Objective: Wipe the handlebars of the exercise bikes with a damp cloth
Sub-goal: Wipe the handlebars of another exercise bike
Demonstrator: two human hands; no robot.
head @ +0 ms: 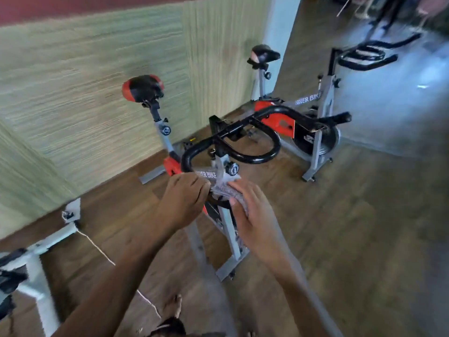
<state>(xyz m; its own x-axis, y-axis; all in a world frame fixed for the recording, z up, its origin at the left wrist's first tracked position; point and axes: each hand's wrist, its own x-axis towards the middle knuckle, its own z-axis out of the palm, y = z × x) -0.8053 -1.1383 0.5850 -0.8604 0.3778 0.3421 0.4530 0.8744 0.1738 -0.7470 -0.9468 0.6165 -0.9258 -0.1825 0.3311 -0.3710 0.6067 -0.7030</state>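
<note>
Handlebars (243,139) of the nearest exercise bike (226,215), black and looping, with two bare hands at their near end.

The left hand (184,200) curls shut around the near bar end. The right hand (252,210) presses a crumpled grey cloth (223,188) against the bar just beside it, fingers loosely folded over the cloth. A second bike (313,132) stands behind on the wooden floor (340,239), near the pale wall (97,81).

One head-worn view looks steeply down, close over the hands (218,203) and floor (340,239).
</note>
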